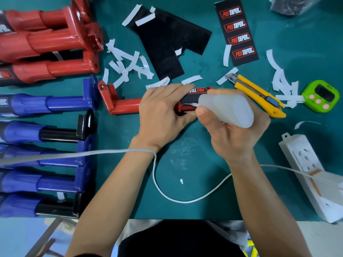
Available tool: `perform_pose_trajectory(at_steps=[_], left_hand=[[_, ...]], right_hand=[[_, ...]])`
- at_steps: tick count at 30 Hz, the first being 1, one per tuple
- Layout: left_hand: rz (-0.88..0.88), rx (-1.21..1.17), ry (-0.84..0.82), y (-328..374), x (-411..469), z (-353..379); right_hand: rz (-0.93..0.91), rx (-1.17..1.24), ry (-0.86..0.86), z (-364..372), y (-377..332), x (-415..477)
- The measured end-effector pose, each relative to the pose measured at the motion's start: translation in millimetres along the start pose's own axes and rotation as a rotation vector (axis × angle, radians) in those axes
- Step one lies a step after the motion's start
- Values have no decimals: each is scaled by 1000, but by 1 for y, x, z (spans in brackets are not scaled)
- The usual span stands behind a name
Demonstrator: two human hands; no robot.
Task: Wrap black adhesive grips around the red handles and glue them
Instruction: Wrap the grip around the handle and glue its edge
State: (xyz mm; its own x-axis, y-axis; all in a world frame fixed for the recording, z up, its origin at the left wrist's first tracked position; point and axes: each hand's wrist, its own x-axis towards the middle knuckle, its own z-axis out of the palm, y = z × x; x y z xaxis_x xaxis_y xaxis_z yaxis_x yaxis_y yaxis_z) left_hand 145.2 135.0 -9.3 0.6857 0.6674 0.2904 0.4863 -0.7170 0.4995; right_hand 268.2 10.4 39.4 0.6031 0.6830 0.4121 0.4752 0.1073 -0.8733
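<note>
A red handle [118, 102] lies across the middle of the green mat, its bracket end to the left. A black adhesive grip [193, 98] with red and white PRO TAPER lettering is wrapped around its right end. My left hand [163, 115] grips the handle over the grip's left part. My right hand [233, 134] holds a translucent white glue bottle [228, 108], whose nozzle points left at the grip's seam. A strip of unused black grip stickers [236, 32] lies at the back right, and a black sheet [167, 41] lies behind the handle.
Red handles [48, 43] are stacked at the back left, with blue and black ones [44, 145] below them. White backing strips [128, 65] litter the mat. A yellow utility knife [258, 94], a green timer [320, 96], a white power strip [311, 175] and a white cable [167, 193] lie nearby.
</note>
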Motion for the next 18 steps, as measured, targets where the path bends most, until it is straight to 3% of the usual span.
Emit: perform_pose_trajectory(at_steps=[18], left_hand=[[3, -3, -4, 1, 1, -1]], right_hand=[[7, 20, -12, -2, 0, -2]])
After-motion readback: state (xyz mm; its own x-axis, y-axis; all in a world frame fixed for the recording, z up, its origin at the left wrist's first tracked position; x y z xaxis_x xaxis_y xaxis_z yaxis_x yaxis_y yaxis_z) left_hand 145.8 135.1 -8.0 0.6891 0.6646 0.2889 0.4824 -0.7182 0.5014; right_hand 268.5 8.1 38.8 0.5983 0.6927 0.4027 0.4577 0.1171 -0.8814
